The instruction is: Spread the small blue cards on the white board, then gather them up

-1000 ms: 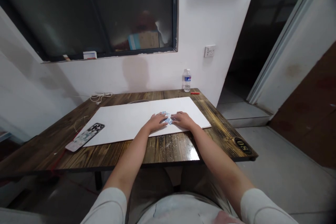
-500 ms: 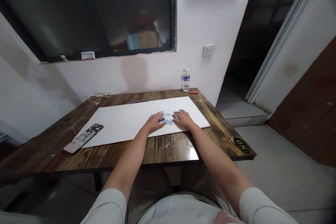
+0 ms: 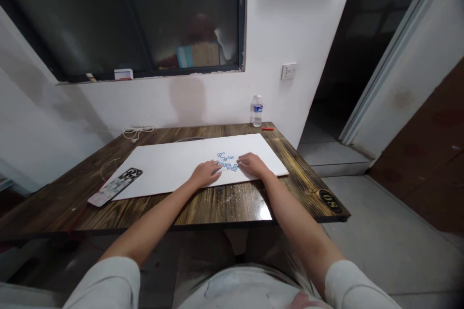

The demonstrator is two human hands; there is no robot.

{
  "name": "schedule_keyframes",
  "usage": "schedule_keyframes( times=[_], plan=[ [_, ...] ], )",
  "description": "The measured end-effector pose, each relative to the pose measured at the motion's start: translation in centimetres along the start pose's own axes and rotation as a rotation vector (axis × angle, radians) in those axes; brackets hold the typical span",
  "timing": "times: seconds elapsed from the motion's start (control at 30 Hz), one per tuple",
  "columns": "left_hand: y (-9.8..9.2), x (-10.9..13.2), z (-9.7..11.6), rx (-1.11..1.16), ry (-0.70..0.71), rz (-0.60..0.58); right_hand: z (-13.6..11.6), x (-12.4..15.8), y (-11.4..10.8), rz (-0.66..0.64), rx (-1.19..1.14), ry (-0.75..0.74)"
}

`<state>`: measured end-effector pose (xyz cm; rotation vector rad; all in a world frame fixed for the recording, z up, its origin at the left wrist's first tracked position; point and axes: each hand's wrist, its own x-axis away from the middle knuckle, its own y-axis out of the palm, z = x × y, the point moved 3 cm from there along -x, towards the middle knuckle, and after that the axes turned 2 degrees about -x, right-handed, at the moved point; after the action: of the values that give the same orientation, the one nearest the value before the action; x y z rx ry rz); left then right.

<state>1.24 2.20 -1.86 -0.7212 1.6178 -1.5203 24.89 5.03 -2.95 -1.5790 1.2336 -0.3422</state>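
Several small blue-and-white paper pieces [image 3: 226,160] lie scattered near the middle of a white foam board [image 3: 163,174]. My left hand [image 3: 205,174] rests flat on the board, its fingertips at the near left edge of the pieces. My right hand [image 3: 253,164] lies flat on the board to their right, with fingertips touching or almost touching the nearest pieces. Neither hand visibly holds anything. A phone in a patterned case [image 3: 115,187] lies at the board's left corner.
The board sits on a dark burnt-wood table [image 3: 232,207] against a white wall. A water bottle [image 3: 257,111], a red pen [image 3: 268,128] and a white cable [image 3: 137,132] lie along the far edge. A doorway opens to the right.
My left hand has slid left, away from the pieces, and its forearm now slants in from further left. More of the pieces show between my hands. My right hand has barely moved.
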Motion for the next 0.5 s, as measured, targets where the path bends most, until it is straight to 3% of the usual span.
schedule_keyframes(
  times=[0.13, 0.27, 0.37, 0.5],
  plan=[
    [-0.1, 0.9, -1.1, -0.048, -0.133, -0.174, -0.7, -0.1, 0.2, -0.053, -0.026, -0.113],
    [0.0, -0.7, -2.4, -0.003, -0.292, -0.281, -1.0, -0.2, 0.5, -0.076, -0.056, -0.159],
    [0.0, -3.2, -2.9, 0.063, -0.406, -0.262, -0.7, -0.3, 0.5, -0.026, -0.106, -0.132],
    [0.4, -6.8, -1.4, 0.112, -0.371, -0.211, 0.5, -0.6, 0.1, 0.138, -0.132, 0.034]
  ],
)
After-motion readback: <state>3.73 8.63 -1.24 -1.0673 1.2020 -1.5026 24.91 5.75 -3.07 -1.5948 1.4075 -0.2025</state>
